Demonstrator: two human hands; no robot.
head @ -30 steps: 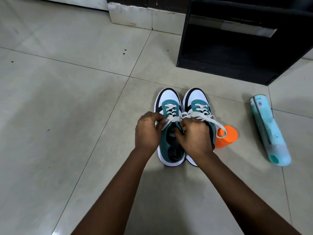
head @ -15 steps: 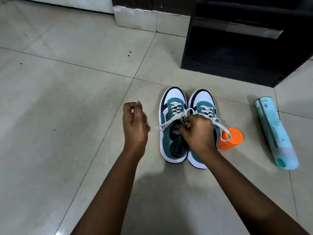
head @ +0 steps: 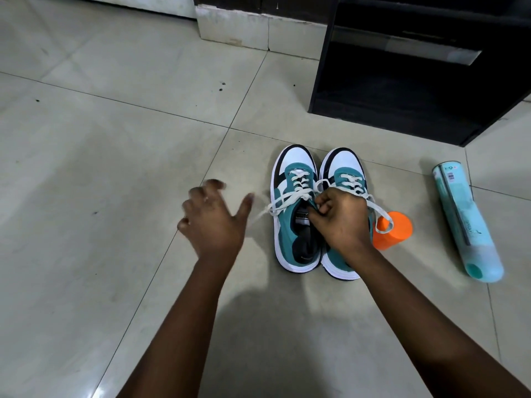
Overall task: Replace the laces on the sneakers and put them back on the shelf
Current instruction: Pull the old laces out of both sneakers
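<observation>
Since 0.5 s ago, left hand [head: 212, 225] is letting go, fingers now spreading, blurred. Right hand [head: 340, 219] is pinching the white lace [head: 290, 198] on the left sneaker [head: 293, 208]. Both sneakers are sitting together on the tiled floor [head: 115, 168], near the black shelf [head: 402, 90].

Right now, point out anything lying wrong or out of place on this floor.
The teal spray can lies on its side on the tiles, capless; an orange cap sits apart beside the right sneaker, with a loop of white lace draped over it.
</observation>
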